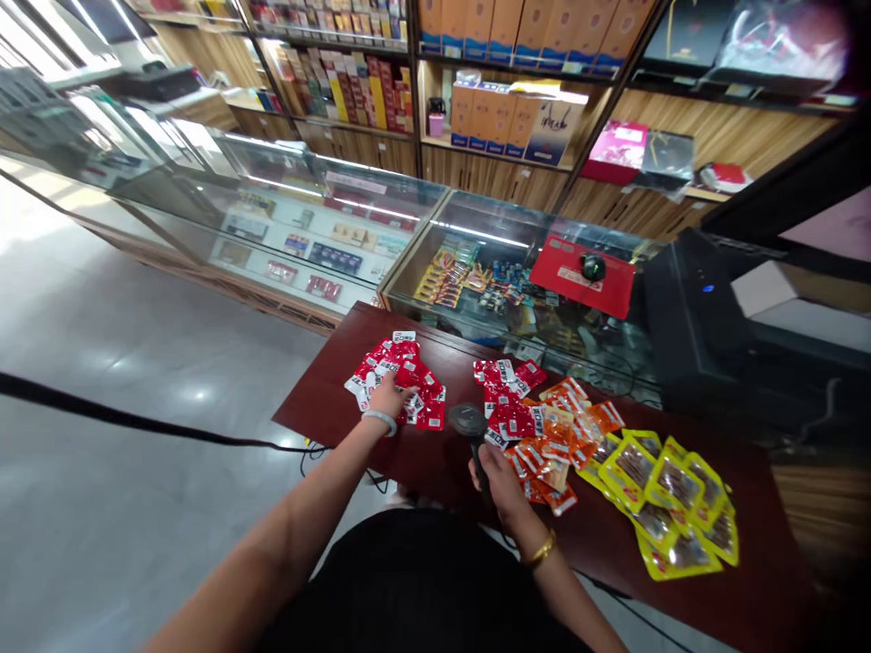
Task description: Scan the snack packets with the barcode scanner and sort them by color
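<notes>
My left hand (390,396) reaches out and rests on a pile of small red snack packets (403,374) at the left of a dark red table (327,404); its fingers are on the packets, grip unclear. My right hand (502,481) is closed round the handle of a black barcode scanner (469,424), whose head points toward a second red packet pile (509,404). Orange packets (563,426) and yellow packets (670,503) lie further right.
Behind the table stand glass display counters (381,227) with goods inside, a red mat (582,277) with a black mouse, and a black device (694,317) at right. Shelves of boxes line the back wall. Grey floor with a black cable (136,422) lies to the left.
</notes>
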{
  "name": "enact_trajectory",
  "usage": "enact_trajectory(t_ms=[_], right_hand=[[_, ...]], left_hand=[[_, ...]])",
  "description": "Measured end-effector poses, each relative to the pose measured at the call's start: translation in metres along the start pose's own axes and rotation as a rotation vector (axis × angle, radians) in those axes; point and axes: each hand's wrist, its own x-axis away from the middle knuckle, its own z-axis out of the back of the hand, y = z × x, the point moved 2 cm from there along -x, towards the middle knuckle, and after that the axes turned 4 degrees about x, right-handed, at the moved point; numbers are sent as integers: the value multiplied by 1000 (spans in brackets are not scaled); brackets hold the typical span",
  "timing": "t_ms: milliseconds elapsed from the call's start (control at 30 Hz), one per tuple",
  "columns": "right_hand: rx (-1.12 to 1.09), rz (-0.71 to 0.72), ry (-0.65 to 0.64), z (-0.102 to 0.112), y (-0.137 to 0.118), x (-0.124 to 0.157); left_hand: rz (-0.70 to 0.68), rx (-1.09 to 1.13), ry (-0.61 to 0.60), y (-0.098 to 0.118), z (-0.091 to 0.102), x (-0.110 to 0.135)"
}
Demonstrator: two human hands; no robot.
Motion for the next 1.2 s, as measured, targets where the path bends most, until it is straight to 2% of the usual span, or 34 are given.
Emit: enact_trajectory(t_ms=[133, 233, 333, 433, 500, 567, 667, 800, 867, 933, 1067, 1200], right_hand=[[-37, 7, 63, 11, 3, 3], [-68, 21, 105, 21, 4, 5], [-101, 22, 134, 30, 4, 8], [-107, 22, 161, 38, 4, 11], [-95, 21, 174, 43, 4, 14], [-90, 18, 181, 47, 5, 17], [-114, 5, 192, 52, 9, 22], [-158, -33, 210, 55, 14, 27], [-152, -45, 214, 54, 13, 29], [-128, -47, 205, 51, 11, 29], [-80, -45, 151, 39, 4, 24], [-6, -22, 41, 15, -2, 12]], left_hand=[[-33, -213, 213, 7, 13, -5], [-144, -240, 271, 33, 3, -2], [-325, -221, 163, 80, -25, -7], [-407, -212, -32, 132, -61, -21], [-449, -225, -119, 162, -82, -32], [-490, -258, -171, 183, -99, -43], [-541, -332, -207, 199, -113, -56], [-485, -391, -309, 196, -117, -65], [-427, -343, -390, 185, -114, -64], [-367, -224, -419, 169, -107, -60], [-264, 71, -318, 125, -83, -44], [-236, 244, -247, 87, -55, -25]])
